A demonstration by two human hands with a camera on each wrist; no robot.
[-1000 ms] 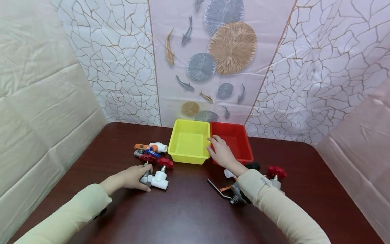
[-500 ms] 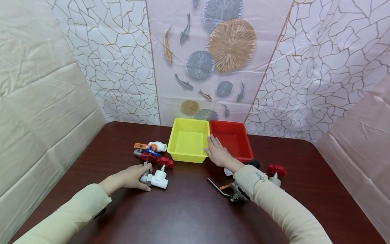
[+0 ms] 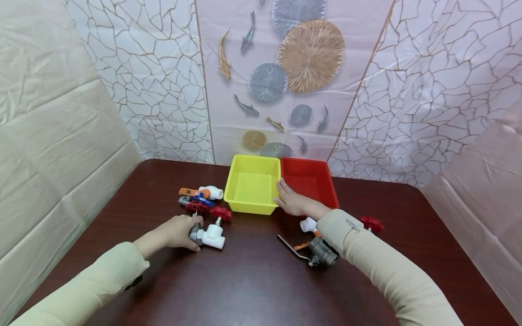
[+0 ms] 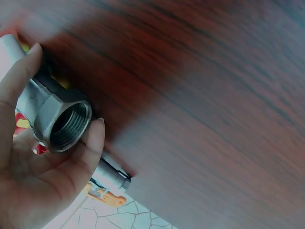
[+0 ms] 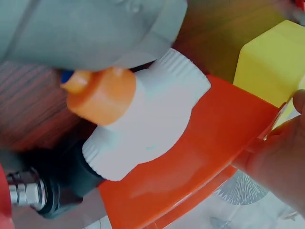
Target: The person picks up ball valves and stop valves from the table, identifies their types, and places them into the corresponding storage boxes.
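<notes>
My left hand holds a grey metal valve low over the tabletop, fingers and thumb around its body. In the left wrist view its threaded hex end shows between thumb and fingers. Right beside it lies a white plastic valve with a red handwheel. My right hand touches the meeting rims of the yellow bin and the red bin, fingers nearly straight. The right wrist view shows it at the red rim, with part of the fingers hidden.
Behind the left hand lie an orange-handled white valve, a blue-handled valve and a red handwheel. Near the right forearm are a grey lever valve, a white-and-orange valve and another red handwheel. Fabric walls enclose the table.
The right fingers have straightened and lowered slightly at the bin rims. The right forearm has shifted, uncovering more of the grey lever valve. The left hand keeps its hold with little movement.
</notes>
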